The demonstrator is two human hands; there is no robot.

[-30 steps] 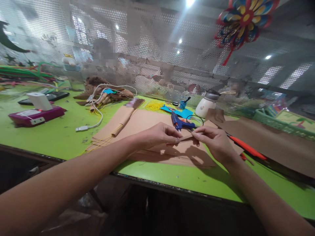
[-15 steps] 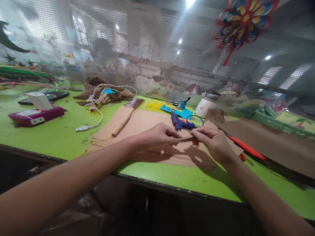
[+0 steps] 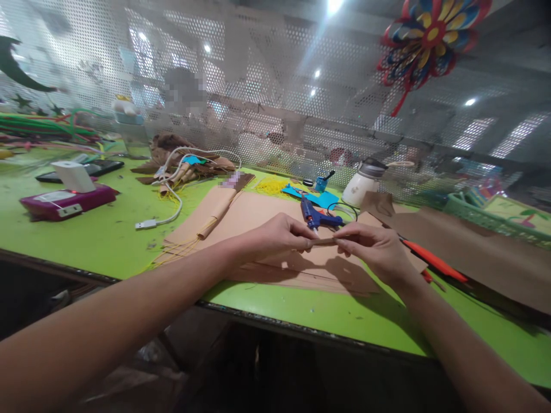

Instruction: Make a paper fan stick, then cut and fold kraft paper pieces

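Between my two hands is a narrow strip of brown paper (image 3: 323,242), held just above a stack of tan paper sheets (image 3: 258,212). My left hand (image 3: 286,234) pinches its left end with thumb and fingers. At the other end, my right hand (image 3: 372,246) is closed on the strip, fingertips pressed together. Right behind the strip lies a blue glue gun (image 3: 316,215), its nozzle pointing toward my hands. A rolled tan paper piece with yellow strings (image 3: 219,209) rests on the left of the sheets.
On the green table (image 3: 275,301) stand a purple power box (image 3: 69,202) and a white USB cable (image 3: 172,215) at left. A white jug (image 3: 361,183) stands behind the glue gun. Orange-handled scissors (image 3: 434,261), dark brown paper (image 3: 482,246) and a green basket (image 3: 495,215) are at right.
My right fingertips have shifted slightly on the strip, which now looks narrower and more level. The left hand keeps its pinch, and the view has moved a little.
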